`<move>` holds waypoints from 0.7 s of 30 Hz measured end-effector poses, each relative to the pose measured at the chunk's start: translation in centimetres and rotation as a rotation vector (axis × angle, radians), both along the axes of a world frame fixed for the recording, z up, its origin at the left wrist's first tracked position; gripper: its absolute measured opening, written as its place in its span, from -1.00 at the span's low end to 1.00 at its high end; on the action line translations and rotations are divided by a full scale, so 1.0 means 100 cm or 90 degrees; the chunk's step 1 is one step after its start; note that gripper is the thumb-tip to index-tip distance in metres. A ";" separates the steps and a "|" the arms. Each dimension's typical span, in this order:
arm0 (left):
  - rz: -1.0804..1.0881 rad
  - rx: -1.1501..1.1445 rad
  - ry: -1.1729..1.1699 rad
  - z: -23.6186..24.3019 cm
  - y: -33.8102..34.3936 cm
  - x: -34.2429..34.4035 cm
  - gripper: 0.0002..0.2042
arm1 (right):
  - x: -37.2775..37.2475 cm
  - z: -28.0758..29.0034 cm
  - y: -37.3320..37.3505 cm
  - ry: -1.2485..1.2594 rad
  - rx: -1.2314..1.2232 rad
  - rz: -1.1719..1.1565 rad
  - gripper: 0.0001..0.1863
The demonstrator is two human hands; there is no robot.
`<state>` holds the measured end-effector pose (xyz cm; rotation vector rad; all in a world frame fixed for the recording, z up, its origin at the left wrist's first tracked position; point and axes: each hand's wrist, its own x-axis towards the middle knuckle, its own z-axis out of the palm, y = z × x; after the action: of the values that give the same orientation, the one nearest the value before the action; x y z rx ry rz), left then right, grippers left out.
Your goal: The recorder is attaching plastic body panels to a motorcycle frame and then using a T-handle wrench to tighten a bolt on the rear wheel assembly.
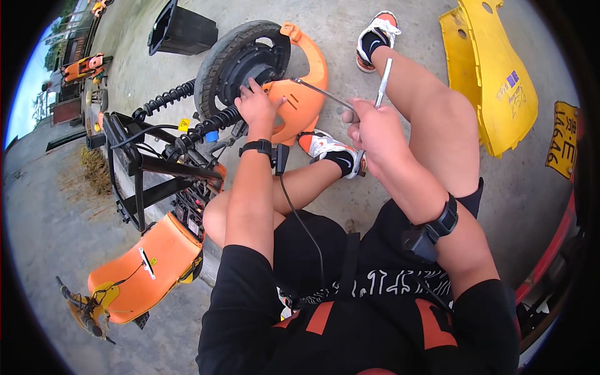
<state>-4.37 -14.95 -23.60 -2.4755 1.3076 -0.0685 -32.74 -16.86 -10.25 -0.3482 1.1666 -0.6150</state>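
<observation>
An orange electric scooter (150, 269) lies on its side on the concrete, rear wheel (240, 59) up at the top middle. My left hand (257, 105) presses flat on the orange rear mudguard (306, 94) beside the wheel hub, fingers spread. My right hand (369, 128) grips the handle of a long metal T-shaped wrench (350, 100); its shaft reaches left toward the hub and another bar sticks up to the right. Both wrists wear black bands. I sit on the ground with my knees bent around the work.
A black bin (181, 28) stands at the top left. Yellow body panels (494, 69) and a yellow plate (564, 140) lie at the right, with a red part (556, 250) along the right edge. Black coil shocks (165, 99) and frame tubes stick out left of the wheel. Another orange scooter (84, 65) stands far left.
</observation>
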 end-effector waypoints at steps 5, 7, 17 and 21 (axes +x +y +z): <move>-0.016 -0.046 -0.031 -0.013 0.007 0.001 0.10 | 0.002 -0.005 0.004 0.014 -0.028 0.051 -0.76; -0.037 -0.076 -0.044 -0.019 0.013 0.001 0.03 | 0.005 -0.010 0.007 0.013 -0.028 0.063 -0.75; -0.114 -0.230 -0.013 -0.026 0.027 0.000 -0.28 | 0.033 -0.042 0.016 -0.016 -0.027 0.089 -0.73; -0.084 -0.249 -0.002 -0.027 0.023 -0.002 -0.35 | 0.036 -0.048 0.020 0.003 -0.064 0.141 -0.73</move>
<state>-4.54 -12.65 -26.28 -2.6936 1.5817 -0.3948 -29.13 -14.89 -15.09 -0.5567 1.0854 -0.4800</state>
